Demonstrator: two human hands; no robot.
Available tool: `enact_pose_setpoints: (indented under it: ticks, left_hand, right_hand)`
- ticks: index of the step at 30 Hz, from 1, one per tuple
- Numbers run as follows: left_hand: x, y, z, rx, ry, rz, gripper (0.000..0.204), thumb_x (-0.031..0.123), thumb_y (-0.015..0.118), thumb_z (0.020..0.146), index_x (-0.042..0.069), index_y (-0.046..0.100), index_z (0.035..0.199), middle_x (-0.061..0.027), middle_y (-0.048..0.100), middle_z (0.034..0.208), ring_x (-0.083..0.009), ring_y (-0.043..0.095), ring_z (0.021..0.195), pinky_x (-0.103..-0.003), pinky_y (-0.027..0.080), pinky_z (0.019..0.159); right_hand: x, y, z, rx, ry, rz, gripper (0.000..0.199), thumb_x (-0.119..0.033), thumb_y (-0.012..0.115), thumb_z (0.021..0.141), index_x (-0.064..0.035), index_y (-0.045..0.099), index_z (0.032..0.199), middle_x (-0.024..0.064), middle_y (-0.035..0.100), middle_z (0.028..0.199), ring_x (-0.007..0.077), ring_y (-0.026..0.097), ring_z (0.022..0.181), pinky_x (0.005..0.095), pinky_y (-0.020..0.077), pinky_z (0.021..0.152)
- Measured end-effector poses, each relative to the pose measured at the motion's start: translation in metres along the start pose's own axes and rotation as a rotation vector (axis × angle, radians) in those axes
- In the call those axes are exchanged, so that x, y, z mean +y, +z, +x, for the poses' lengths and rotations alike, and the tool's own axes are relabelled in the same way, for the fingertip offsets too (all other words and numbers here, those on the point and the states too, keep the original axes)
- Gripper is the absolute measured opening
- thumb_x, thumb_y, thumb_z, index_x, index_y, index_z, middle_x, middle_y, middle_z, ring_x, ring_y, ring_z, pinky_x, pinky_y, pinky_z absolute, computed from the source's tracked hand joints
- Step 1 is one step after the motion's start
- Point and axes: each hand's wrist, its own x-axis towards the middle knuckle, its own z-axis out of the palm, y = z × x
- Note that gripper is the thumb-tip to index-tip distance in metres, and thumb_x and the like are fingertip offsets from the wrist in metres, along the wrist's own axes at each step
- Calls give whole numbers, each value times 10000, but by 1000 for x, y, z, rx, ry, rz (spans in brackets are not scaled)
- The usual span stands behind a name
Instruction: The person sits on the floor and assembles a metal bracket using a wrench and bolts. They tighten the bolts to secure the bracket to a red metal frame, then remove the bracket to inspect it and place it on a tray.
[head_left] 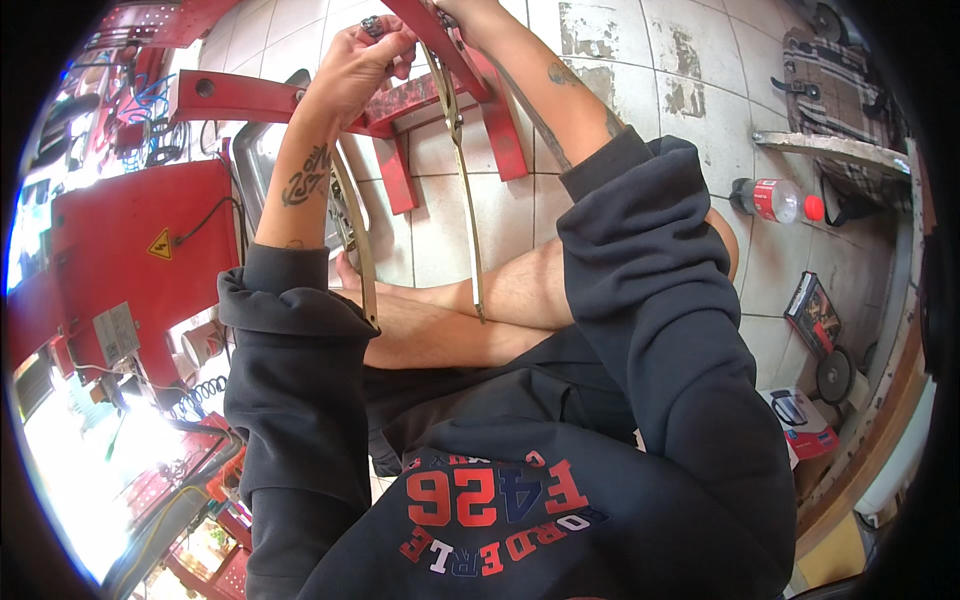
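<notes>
My left hand (372,62) is raised at the top of the view beside a red metal frame (440,35). Its fingers are curled closed, with a dark ring on one, and what they pinch is hidden. My right hand (468,20) is against the other side of the frame, fingers bent and partly cut off by the upper edge. A long, thin brass-coloured metal strip (466,200) hangs from the frame between my forearms, its lower end over my crossed legs (440,325). A second curved strip (358,240) hangs beside my left forearm.
Red frame legs (395,175) stand on the tiled floor (560,215). A metal tray (262,165) lies behind my left forearm. Left is a red machine cabinet (140,250) with cables. Right are a plastic bottle (775,200), a box (812,312), a black disc (835,375) and a plaid bag (835,85).
</notes>
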Motion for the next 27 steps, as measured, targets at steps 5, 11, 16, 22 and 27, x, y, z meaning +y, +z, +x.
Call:
enact_pose_setpoints:
  ticks: [5,11,16,22,27]
  left_hand:
    - [2,8,-3,-19,92,51,206,294,708,884,104,646,939,19,597,729,-67,546,650,-198,372,547]
    - [1,6,-7,37,69,145,214,285,659,915,81,666,978,28,595,713,-56,532,627,-191,370,546]
    - [29,9,-33,-20,-95,251,282,190,582,971,34,590,1205,-10,636,868,-61,583,739,-210,481,683]
    - [97,-33,-148,69,408,96,269,27,431,995,-14,553,1231,-141,674,1111,-168,662,912,-292,525,868]
    - [32,-55,-240,534,168,-203,261,110,451,1011,7,550,1229,-110,650,1053,-153,631,867,-282,516,816]
  right_hand:
    - [16,4,1,36,117,250,371,-314,517,915,23,666,871,136,639,725,251,585,596,405,466,504]
    - [35,9,34,183,-15,27,284,-234,533,924,17,663,905,116,643,775,222,582,668,374,481,560]
    - [76,-62,56,568,-312,280,218,-202,543,936,-44,618,1066,98,630,881,214,591,771,362,516,585]
    - [2,-119,-85,189,-37,-18,442,-102,505,924,-88,445,1361,-16,494,711,82,439,536,250,393,484]
    - [-19,-86,-195,112,176,-4,506,-187,537,967,-213,327,1426,11,525,683,49,365,431,218,256,363]
